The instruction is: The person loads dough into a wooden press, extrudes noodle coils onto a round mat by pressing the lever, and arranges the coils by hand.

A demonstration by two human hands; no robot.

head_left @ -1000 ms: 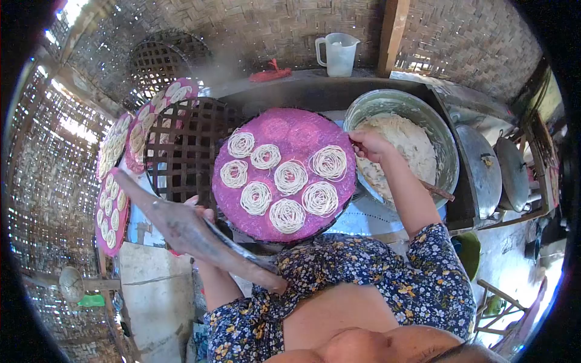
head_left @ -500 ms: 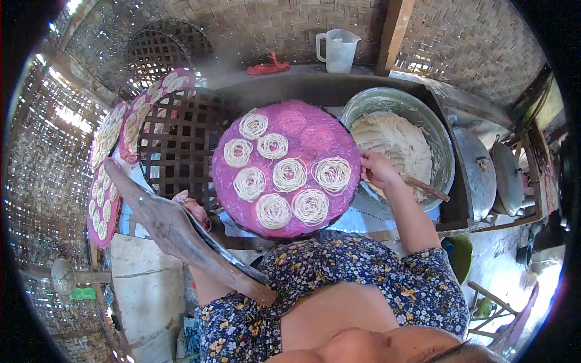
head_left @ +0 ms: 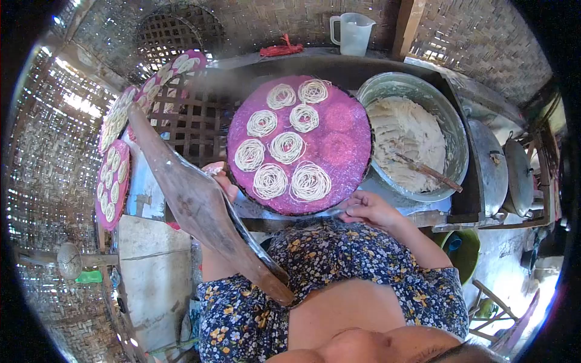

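Observation:
A round tray (head_left: pixel 339 181) covered in pink cloth carries several pale noodle-like coils, and its right part is bare with faint ring marks. My right hand (head_left: pixel 366 209) is at the tray's lower right edge, fingers bent together; what they hold, if anything, is hidden. At the tray's left edge is my left hand (head_left: pixel 221 178), partly covered by a long wooden-handled tool (head_left: pixel 200 206) that slants down against my torso. Its fingertips look whitish, and its grip is hard to make out.
Right of the tray stands a large metal basin (head_left: pixel 457 139) of pale dough with a wooden stick (head_left: pixel 433 172). A woven basket (head_left: pixel 193 133) is at the left, beside more pink trays (head_left: pixel 114 187). Metal lids (head_left: pixel 489 169), a plastic jug (head_left: pixel 354 35) and a red bag (head_left: pixel 281 48) lie farther off.
The pink tray has turned anticlockwise, with its coils now shifted up and left. My right hand has moved from the tray's right side down to its lower right edge.

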